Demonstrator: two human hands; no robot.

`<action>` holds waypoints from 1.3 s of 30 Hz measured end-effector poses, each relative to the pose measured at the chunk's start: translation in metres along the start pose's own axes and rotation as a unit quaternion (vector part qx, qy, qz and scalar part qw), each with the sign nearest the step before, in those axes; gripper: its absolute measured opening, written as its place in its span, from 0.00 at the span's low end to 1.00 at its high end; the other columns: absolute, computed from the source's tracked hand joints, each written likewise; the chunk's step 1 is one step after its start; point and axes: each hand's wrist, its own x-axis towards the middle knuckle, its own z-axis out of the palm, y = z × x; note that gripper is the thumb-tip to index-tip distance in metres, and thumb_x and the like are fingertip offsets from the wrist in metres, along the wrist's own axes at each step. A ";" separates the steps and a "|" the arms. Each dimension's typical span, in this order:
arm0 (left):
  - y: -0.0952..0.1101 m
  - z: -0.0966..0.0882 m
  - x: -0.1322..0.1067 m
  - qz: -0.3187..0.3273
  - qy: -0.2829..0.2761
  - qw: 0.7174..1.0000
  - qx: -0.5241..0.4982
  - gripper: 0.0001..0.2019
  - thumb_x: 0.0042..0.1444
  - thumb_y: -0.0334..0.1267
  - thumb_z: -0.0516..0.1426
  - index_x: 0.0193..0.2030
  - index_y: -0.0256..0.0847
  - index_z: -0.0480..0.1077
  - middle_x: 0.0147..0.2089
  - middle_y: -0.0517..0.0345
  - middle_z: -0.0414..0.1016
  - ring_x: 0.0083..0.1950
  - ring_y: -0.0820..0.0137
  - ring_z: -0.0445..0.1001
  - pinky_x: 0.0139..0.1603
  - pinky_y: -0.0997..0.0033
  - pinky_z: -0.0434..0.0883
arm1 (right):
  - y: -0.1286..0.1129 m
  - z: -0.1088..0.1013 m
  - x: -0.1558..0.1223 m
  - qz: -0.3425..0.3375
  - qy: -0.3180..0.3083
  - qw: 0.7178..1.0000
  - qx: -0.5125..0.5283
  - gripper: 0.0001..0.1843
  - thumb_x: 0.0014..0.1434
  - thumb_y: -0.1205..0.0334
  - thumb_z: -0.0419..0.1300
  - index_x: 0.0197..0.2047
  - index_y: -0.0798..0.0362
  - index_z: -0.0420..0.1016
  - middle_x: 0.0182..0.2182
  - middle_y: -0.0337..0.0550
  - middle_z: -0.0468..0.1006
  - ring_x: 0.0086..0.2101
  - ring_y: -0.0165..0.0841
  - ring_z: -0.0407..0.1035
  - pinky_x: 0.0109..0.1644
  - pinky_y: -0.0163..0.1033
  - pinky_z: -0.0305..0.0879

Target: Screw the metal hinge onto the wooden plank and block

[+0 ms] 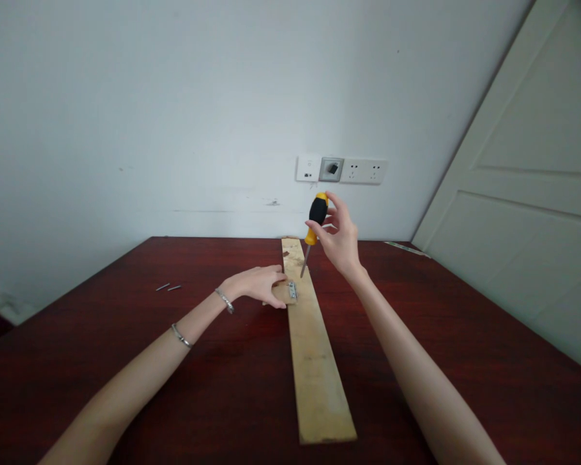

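My right hand (339, 237) is closed around the handle of a yellow and black screwdriver (318, 210), its shaft slanting down with the tip above a long wooden board (319, 361). At the board's left edge, my left hand (261, 284) grips a small wooden block (283, 294) that lies partly over the board. A small metal bracket or hinge (293, 290) sits on the block's right end; its exact kind is too small to tell. The screwdriver tip is apart from this metal piece, slightly above and right of it in the view.
Two screws or nails (168, 287) lie on the dark red tabletop (198, 387) to the left. Behind the table is a white wall with sockets (365, 171) and a black plug (334, 168). A pale panelled door (527, 161) stands at the right.
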 end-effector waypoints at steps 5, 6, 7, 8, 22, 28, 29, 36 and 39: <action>0.001 -0.001 -0.002 -0.012 -0.004 1.000 0.000 0.34 0.45 0.59 0.61 0.57 0.44 0.67 0.53 0.51 0.68 0.47 0.59 0.72 0.44 0.66 0.65 | -0.005 0.006 -0.004 -0.004 -0.008 1.000 0.024 0.37 0.57 0.52 0.60 0.67 0.42 0.52 0.48 0.45 0.71 0.36 0.34 0.69 0.37 0.40 0.73; 0.001 -0.002 -0.002 -0.014 -0.004 1.000 0.003 0.34 0.45 0.59 0.60 0.57 0.44 0.67 0.53 0.51 0.68 0.47 0.59 0.72 0.43 0.67 0.65 | -0.006 0.006 -0.004 -0.008 -0.009 0.999 0.030 0.36 0.57 0.52 0.61 0.67 0.42 0.53 0.48 0.45 0.72 0.36 0.33 0.69 0.37 0.40 0.73; 0.001 -0.002 -0.002 -0.014 -0.004 1.000 0.005 0.35 0.45 0.59 0.60 0.57 0.44 0.67 0.53 0.51 0.68 0.47 0.59 0.71 0.43 0.67 0.65 | -0.007 0.007 -0.005 -0.012 -0.011 0.999 0.035 0.36 0.57 0.53 0.61 0.66 0.42 0.54 0.48 0.45 0.72 0.36 0.33 0.69 0.37 0.39 0.73; 0.002 -0.001 -0.002 -0.011 -0.003 1.000 0.007 0.35 0.45 0.59 0.60 0.58 0.44 0.67 0.52 0.51 0.68 0.47 0.60 0.71 0.42 0.67 0.65 | -0.008 0.008 -0.006 -0.016 -0.014 0.999 0.038 0.35 0.57 0.53 0.61 0.66 0.42 0.55 0.48 0.45 0.72 0.36 0.33 0.69 0.36 0.39 0.73; 0.007 -0.001 -0.003 0.016 0.015 1.000 -0.006 0.33 0.45 0.59 0.60 0.55 0.41 0.68 0.52 0.51 0.68 0.45 0.62 0.71 0.41 0.68 0.65 | -0.002 0.017 -0.009 -0.069 -0.026 0.995 0.062 0.33 0.57 0.55 0.61 0.64 0.41 0.57 0.49 0.46 0.72 0.33 0.32 0.69 0.33 0.40 0.74; 0.007 -0.001 -0.003 0.018 0.009 1.000 -0.002 0.33 0.46 0.59 0.60 0.56 0.42 0.68 0.53 0.50 0.68 0.45 0.61 0.71 0.42 0.67 0.66 | -0.003 0.017 -0.009 -0.076 -0.029 0.995 0.051 0.33 0.58 0.56 0.61 0.64 0.42 0.57 0.50 0.46 0.72 0.33 0.31 0.69 0.34 0.39 0.74; 0.008 -0.001 -0.003 0.018 0.007 1.000 -0.001 0.33 0.46 0.59 0.60 0.56 0.42 0.68 0.53 0.50 0.68 0.45 0.61 0.71 0.41 0.67 0.66 | -0.003 0.017 -0.009 -0.075 -0.029 0.996 0.048 0.33 0.58 0.56 0.61 0.64 0.43 0.57 0.50 0.46 0.72 0.33 0.31 0.69 0.34 0.39 0.74; 0.011 -0.003 -0.004 0.017 0.008 1.000 0.004 0.33 0.47 0.59 0.60 0.55 0.41 0.68 0.52 0.50 0.68 0.44 0.63 0.72 0.39 0.68 0.66 | -0.004 0.017 -0.009 -0.076 -0.032 0.995 0.049 0.33 0.57 0.56 0.61 0.64 0.44 0.57 0.51 0.47 0.72 0.32 0.31 0.69 0.33 0.39 0.74; 0.011 -0.003 -0.004 0.017 0.009 1.000 0.004 0.33 0.46 0.59 0.60 0.55 0.42 0.68 0.53 0.50 0.68 0.44 0.62 0.71 0.40 0.68 0.66 | -0.003 0.018 -0.009 -0.077 -0.031 0.995 0.046 0.33 0.57 0.56 0.61 0.64 0.43 0.57 0.51 0.47 0.72 0.33 0.31 0.69 0.33 0.39 0.74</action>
